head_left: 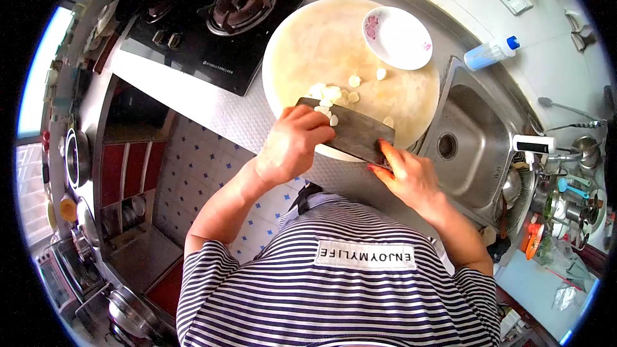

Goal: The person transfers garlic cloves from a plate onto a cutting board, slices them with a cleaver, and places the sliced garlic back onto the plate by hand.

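Note:
My right hand grips a cleaver at its handle end, thumb and forefinger against the blade. The wide dark blade lies slanted over the near edge of a round cutting board. My left hand is closed, its curled fingers against the blade's left end; what they pinch, if anything, is hidden. Several pale slices, probably garlic, lie in a small pile just beyond the blade. A few slices stick to the blade near my left fingertips. Single slices lie further right on the board.
A white flowered plate rests on the board's far right part. To the left is a black gas hob; to the right, a steel sink with a tap. A blue-capped bottle lies behind the sink.

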### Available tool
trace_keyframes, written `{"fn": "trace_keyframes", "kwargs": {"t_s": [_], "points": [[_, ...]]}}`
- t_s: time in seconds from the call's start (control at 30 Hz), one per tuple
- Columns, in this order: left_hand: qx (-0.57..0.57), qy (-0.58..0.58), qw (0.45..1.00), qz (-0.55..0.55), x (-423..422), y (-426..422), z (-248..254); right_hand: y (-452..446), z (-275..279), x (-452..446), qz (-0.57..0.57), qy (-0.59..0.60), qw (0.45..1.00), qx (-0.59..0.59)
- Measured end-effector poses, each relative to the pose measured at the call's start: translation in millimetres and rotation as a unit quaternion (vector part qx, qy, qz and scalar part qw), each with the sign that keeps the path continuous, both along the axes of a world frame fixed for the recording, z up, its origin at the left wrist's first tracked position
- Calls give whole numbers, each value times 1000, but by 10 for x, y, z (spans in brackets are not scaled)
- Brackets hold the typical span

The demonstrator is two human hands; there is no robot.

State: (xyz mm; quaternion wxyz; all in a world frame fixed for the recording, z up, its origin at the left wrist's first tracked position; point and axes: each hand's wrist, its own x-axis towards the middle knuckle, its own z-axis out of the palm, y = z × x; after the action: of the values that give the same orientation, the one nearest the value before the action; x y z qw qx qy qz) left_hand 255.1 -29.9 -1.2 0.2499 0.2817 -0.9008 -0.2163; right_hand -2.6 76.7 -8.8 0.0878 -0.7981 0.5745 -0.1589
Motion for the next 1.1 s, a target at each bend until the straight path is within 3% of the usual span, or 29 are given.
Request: {"fn": "trace_keyframes", "kwargs": {"t_s": [0.43, 0.5, 0.67, 0.73, 0.77, 0.83, 0.87, 0.97, 1.0, 1.1], "points": [[62, -79, 994, -33, -287, -471, -322, 54, 52, -113, 38, 26, 999, -14], [79, -145, 986, -2, -384, -577, -313, 101, 55, -182, 45, 30, 998, -14], [130, -74, 988, 28, -1115, -903, -535, 264, 39, -357, 67, 11, 998, 17], [-22, -39, 998, 37, -1386, -948, -693, 339, 20, -433, 67, 7, 997, 40], [-22, -39, 998, 35, -1473, -969, -758, 365, 23, -462, 65, 8, 997, 40], [-35, -161, 986, 22, -1580, -1001, -882, 405, 24, -506, 46, 5, 998, 36], [-86, -129, 987, 30, -1600, -1025, -975, 422, 9, -529, 48, 3, 998, 37], [-93, -66, 993, 40, -1540, -1101, -1182, 486, -41, -584, 30, -23, 998, 57], [-90, -68, 993, 45, -1468, -1086, -1147, 499, -35, -608, 23, -33, 998, 54], [103, 19, 988, 116, -1003, -970, -615, 513, 11, -660, 3, -86, 994, 64]]}}
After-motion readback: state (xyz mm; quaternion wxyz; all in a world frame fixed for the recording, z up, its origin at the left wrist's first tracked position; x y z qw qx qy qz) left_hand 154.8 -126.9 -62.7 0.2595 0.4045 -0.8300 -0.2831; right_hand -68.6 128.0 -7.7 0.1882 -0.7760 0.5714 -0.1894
